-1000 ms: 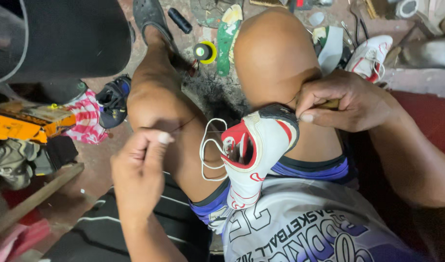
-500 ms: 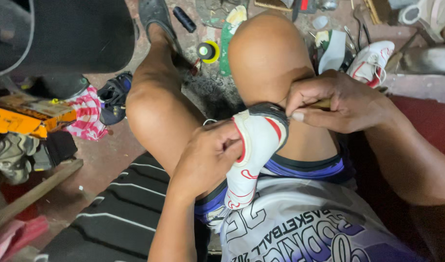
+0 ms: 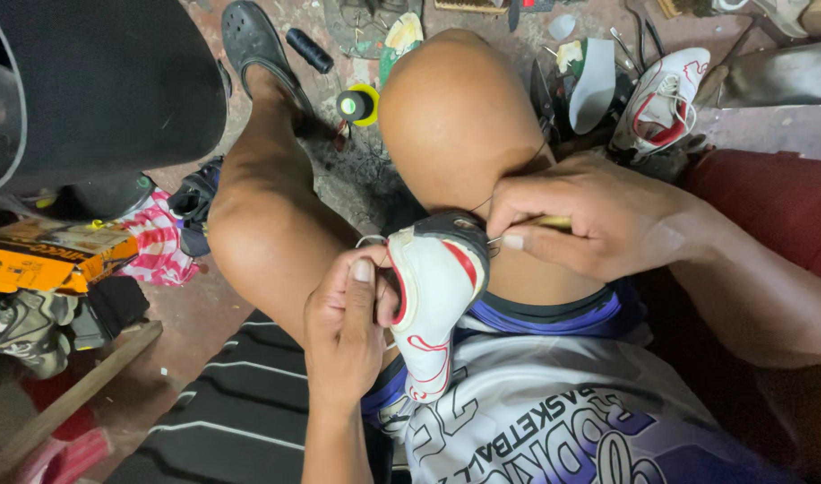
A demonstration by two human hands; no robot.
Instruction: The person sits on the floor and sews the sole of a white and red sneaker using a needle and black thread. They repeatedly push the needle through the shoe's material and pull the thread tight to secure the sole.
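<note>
A white sneaker [image 3: 433,309] with red trim and a black heel collar rests sole-up between my thighs. My left hand [image 3: 346,333] grips its left side, thumb pressed along the edge and fingers tucked into the opening. My right hand [image 3: 598,215] pinches a thin yellow-handled tool [image 3: 546,222] whose tip meets the black heel collar. A fine thread runs from the heel up over my right knee [image 3: 451,108].
On the floor beyond my knees lie a matching white and red sneaker [image 3: 663,99], a loose insole [image 3: 597,85], a thread spool on a yellow disc [image 3: 356,105] and a dark clog on my foot [image 3: 253,40]. An orange box [image 3: 43,255] and rags sit left.
My left hand, a second ago held away with a loop of white thread, has come in and closed on the sneaker's side. The shoe has turned slightly. The right hand stays at the heel.
</note>
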